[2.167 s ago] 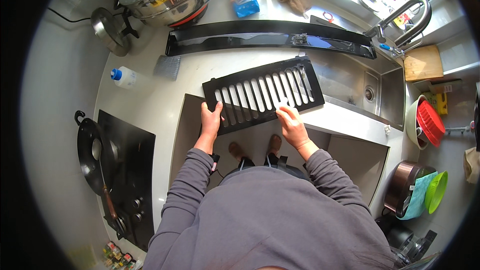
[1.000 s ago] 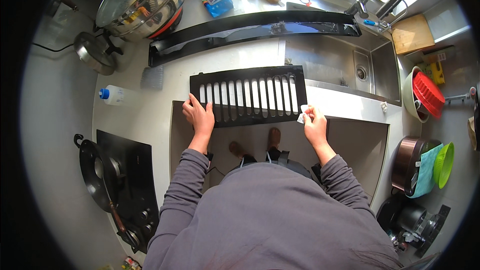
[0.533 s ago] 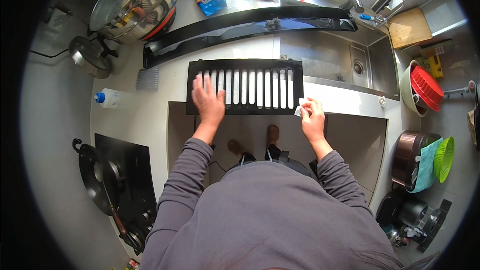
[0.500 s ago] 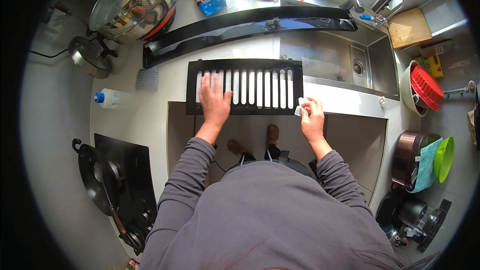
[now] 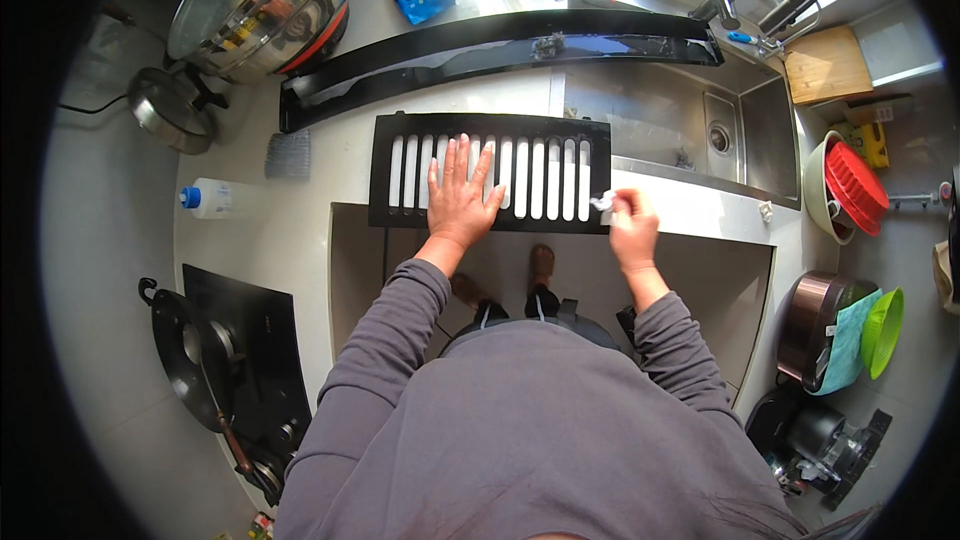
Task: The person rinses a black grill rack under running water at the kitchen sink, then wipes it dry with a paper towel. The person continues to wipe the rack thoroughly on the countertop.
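Where counter (image 5: 255, 230) ends, grille (image 5: 530, 175) (black, slotted) overhangs.

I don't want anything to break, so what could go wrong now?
The slotted black panel pokes out past the front edge of the counter, so if the left hand on it presses too near that edge, it might tip. The long black trough seems to reach over the back of the sink, so a bump could perhaps make it slip in.

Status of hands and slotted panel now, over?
Left hand spread over slotted panel. Right hand pinching white scrap by panel's right edge. Black trough behind.
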A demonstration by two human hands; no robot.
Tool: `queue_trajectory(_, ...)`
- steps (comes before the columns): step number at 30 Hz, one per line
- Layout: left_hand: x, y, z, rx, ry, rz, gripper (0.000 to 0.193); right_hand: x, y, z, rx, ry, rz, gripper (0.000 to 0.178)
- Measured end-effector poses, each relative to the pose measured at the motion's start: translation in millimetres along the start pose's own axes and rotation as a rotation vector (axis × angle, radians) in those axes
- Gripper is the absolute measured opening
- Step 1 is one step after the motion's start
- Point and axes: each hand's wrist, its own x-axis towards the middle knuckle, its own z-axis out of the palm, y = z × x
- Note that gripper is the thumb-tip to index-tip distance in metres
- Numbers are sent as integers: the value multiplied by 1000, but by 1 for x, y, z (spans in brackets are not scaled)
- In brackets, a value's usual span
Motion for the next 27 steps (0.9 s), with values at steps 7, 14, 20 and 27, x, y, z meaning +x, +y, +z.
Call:
queue_trajectory(7,2,1,-3,-4,3,-10,67,8,8,-35,149,149,132,5)
queue_trajectory(14,2,0,-4,-60,27,-8,62,0,13,-25,473,364,228,7)
queue_trajectory(20,1,-3,-4,-123,37,-10,68,29,-13,-59,506,406,74,9)
queue_trajectory(27,5,1,-4,-79,-25,-39,73,19,-7,-24,-156,-159,-74,5)
